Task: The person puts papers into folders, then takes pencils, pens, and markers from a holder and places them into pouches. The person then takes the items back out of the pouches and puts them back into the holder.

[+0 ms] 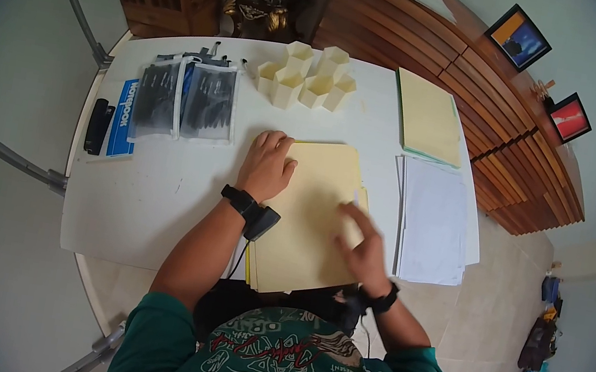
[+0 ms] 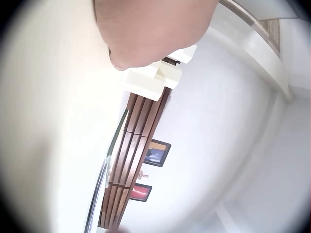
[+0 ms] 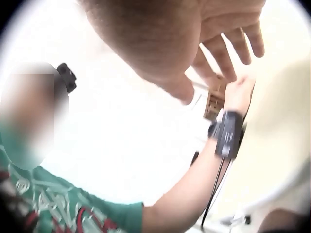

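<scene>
A stack of cream folders (image 1: 300, 242) lies on the white table in front of the person, a yellow edge showing at its lower left. The left hand (image 1: 267, 167) rests on the folders' upper left edge with its fingers loosely bent. Over the right part of the stack is the right hand (image 1: 362, 252), blurred, its fingers spread and holding nothing. In the right wrist view the right hand (image 3: 194, 39) has its fingers extended above the pale folder surface. The left hand (image 2: 150, 29) fills the top of the left wrist view, its fingertips mostly hidden.
Cream hexagonal cups (image 1: 287, 88) stand at the table's back. Zipped mesh pouches (image 1: 209, 104), a blue notebook (image 1: 122, 121) and a black stapler (image 1: 97, 126) lie to the left. White papers (image 1: 433, 224) and another folder stack (image 1: 427, 119) lie to the right.
</scene>
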Demonstrator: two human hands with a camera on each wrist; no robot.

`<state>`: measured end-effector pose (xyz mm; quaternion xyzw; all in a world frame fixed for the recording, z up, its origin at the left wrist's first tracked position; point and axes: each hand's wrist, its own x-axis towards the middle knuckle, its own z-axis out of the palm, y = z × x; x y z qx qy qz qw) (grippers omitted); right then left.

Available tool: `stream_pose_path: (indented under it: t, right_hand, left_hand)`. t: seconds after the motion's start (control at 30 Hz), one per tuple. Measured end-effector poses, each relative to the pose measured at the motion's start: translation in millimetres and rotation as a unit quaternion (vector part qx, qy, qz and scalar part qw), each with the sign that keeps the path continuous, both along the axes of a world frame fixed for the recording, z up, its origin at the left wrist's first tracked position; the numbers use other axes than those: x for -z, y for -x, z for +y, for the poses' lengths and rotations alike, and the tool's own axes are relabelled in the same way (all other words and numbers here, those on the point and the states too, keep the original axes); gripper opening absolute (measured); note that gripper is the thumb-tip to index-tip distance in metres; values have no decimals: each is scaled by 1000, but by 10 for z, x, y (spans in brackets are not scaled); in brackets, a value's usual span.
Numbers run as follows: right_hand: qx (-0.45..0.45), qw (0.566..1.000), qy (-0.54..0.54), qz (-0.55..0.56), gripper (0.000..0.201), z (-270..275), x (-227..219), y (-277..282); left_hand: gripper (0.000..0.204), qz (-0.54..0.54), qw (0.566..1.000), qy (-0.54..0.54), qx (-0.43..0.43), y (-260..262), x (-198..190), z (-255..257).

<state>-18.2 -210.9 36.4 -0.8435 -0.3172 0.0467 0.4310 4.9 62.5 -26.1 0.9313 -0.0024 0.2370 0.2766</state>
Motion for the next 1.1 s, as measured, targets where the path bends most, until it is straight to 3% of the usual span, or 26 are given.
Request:
stream_pose_path:
  t: [0.07,0.17,0.23,0.3,0.33,0.4,0.47,0.53,0.6,0.63,0.67,0.7,0.73,0.8,0.87,0.93,0.97,1.1]
  right_hand:
    - [62,988,-50,136,51,-139,176,-293]
    - [90,977,-59,182,57,-187,208,-375]
    - [81,972,-69,210,58,-150,145,-416]
    - [73,965,-81,237,60,-137,118,-478]
    - [74,963,-76,248,60,-146,116,-520]
    - [74,960,-71,259,60,-167,62,-617]
    - [11,932,-7,362,63,-190,-106,-667]
    - [8,927,7,376,63,-194,-121,-658]
    - [-57,820,-178,541,57,-193,1,-682]
    - [-58,811,-160,560,51,-185,-43,-648]
    - [-59,811,-161,559,51,-176,36,-631]
    - [-106,838,-144,516,47,-122,105,-605]
    - [-154,860,-126,469,43,-71,158,-581]
    - [-131,886,-113,430,40,2,201,-495]
    - [-67,934,-85,341,41,35,205,-421]
    - [-55,953,-95,281,40,-38,157,-373]
    - [-43,968,-104,223,40,-81,114,-375]
    - [-3,973,-81,214,38,-380,-158,-421]
  left_hand:
    - [41,0,1000,1,3,-3,16,1]
    - [39,-19,1000,16,1,-23,3,3]
    - [38,-32,999,30,-2,-21,31,10]
    - [24,-74,988,135,-11,-57,61,40]
    - [24,-74,988,135,-10,-65,67,51]
    - [13,-14,971,237,-38,-71,78,81]
    - [9,-30,965,256,-40,-95,165,122]
    - [7,-47,959,275,-40,-118,226,168]
    - [12,-49,922,381,-51,-123,213,204]
    - [12,-50,922,380,-49,-115,171,200]
    - [14,-61,867,492,-46,-97,129,205]
    - [15,-72,798,596,-43,-88,83,211]
    - [15,-75,799,595,-43,-112,152,242]
    - [14,-148,760,633,12,-146,267,289]
    - [15,-149,760,632,-8,-132,262,279]
    - [15,-203,668,710,88,-159,289,327]
    - [15,-205,668,710,88,-172,308,354]
    - [16,-177,664,722,75,-110,193,319]
